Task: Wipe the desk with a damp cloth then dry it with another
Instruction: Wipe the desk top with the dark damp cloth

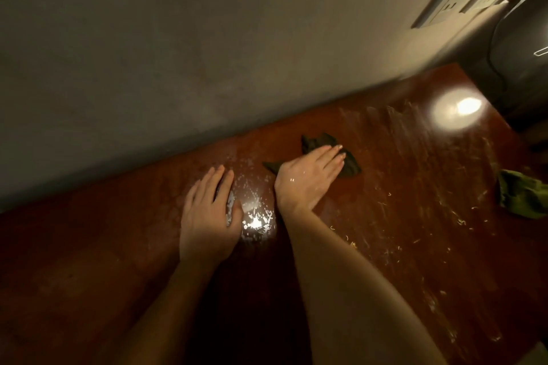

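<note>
From my remote view through the head camera, a reddish-brown wooden desk (89,246) runs along a plain grey wall.

Left of centre, the left hand (207,210) lies palm down on the wood, fingers straight and together, holding nothing. Just to its right, a patch of water droplets (255,216) glints under the light.

Next comes the right hand (308,175), flat and open, fingers extended, pressing on a crumpled dark green cloth (351,166) near the middle of the desk; the cloth's corners stick out beyond the fingertips and beside the wrist.

Further right, the wood carries pale streaks and small scattered crumbs (385,207), with a bright lamp reflection (462,109) beyond them.

A second green cloth (522,198) lies bunched at the desk's right edge, well apart from both hands.

Upper right, wall sockets (444,3) and a dark appliance (519,47).
</note>
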The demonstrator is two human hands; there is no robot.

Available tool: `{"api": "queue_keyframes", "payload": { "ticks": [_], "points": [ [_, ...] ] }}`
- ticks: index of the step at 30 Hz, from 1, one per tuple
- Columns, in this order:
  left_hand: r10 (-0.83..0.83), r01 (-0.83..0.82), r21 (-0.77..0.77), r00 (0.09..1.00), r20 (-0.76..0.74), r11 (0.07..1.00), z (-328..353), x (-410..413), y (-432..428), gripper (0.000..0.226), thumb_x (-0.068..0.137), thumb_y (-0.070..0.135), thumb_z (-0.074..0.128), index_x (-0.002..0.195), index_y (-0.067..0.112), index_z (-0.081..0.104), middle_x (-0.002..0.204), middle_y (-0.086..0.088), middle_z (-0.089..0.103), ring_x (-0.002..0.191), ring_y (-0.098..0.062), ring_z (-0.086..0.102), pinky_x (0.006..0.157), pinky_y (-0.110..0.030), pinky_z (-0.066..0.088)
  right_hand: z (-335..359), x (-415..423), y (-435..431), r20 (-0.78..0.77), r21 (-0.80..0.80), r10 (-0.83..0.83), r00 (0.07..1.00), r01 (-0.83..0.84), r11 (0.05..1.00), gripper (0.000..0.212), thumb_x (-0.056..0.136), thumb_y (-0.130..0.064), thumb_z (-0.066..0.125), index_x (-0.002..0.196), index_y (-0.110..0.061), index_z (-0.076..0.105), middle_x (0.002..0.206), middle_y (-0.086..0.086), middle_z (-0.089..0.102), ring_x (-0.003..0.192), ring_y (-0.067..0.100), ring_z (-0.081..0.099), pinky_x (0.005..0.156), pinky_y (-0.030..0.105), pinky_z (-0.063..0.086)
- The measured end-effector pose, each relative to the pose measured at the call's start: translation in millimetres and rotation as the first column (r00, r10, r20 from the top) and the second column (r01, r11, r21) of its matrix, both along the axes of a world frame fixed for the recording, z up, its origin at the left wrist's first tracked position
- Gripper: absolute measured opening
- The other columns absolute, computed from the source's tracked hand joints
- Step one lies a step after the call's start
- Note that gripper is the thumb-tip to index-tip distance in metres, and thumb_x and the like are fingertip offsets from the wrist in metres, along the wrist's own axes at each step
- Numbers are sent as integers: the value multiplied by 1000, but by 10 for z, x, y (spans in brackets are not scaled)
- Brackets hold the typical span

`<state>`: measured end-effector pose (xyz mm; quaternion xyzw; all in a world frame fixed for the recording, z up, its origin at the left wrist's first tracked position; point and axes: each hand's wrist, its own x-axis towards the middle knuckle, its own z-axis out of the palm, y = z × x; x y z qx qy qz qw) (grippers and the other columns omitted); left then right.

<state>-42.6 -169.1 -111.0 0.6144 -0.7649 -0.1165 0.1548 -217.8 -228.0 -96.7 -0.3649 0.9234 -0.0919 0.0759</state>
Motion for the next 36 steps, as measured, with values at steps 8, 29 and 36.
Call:
{"api": "queue_keyframes", "payload": {
  "ticks": [8,29,36],
  "points": [
    [-3,2,36,1000,21,999,16,6,5,67,99,44,36,159,14,44,168,-6,36,159,-20,25,129,-45,22,-104,79,552,-22,-47,117,993,-118,992,65,107,-28,30,163,1,15,172,19,11,161,33,5,132,46,6],
    [-9,6,75,999,41,997,163,-15,56,63,105,42,36,162,14,37,170,-9,32,160,-23,21,130,-48,17,-63,248,1701,24,-31,251,968,-250,968,64,107,-27,21,163,3,16,173,20,10,162,32,1,132,47,8],
    [-15,13,39,999,50,999,144,-18,51,60,106,36,44,161,13,38,169,-9,33,159,-24,23,130,-47,17,-26,126,1350,20,76,179,984,-180,981,72,100,-29,25,163,5,11,172,23,6,161,37,1,132,48,6]
  ]
}}
